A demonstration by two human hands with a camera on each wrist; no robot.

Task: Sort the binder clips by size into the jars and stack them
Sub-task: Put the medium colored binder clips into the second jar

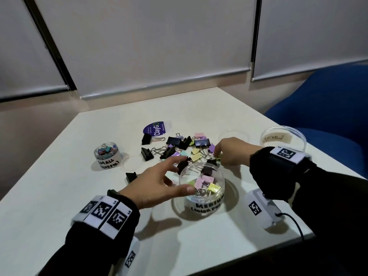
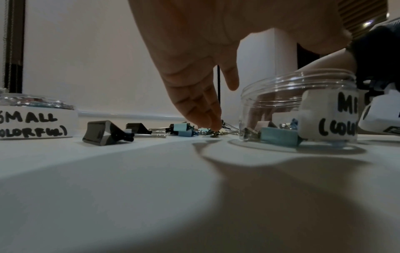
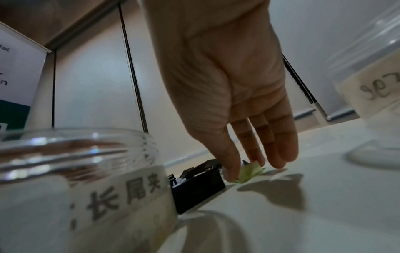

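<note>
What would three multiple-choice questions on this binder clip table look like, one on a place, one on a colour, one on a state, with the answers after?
1. Where does the jar marked SMALL stand from the wearer's view?
A. left of the clip pile
B. right of the clip pile
C. on the blue chair

2. What colour is the clip at the right hand?
A. red
B. pale green
C. black

3. How is the jar marked MEDIUM?
A. lidded
B. tipped over
C. open, holding clips

Answers: 1 A, it sits at the left of the pile. 2 B, thumb and finger pinch a green clip. 3 C, its mouth is uncovered with pastel clips inside.
</note>
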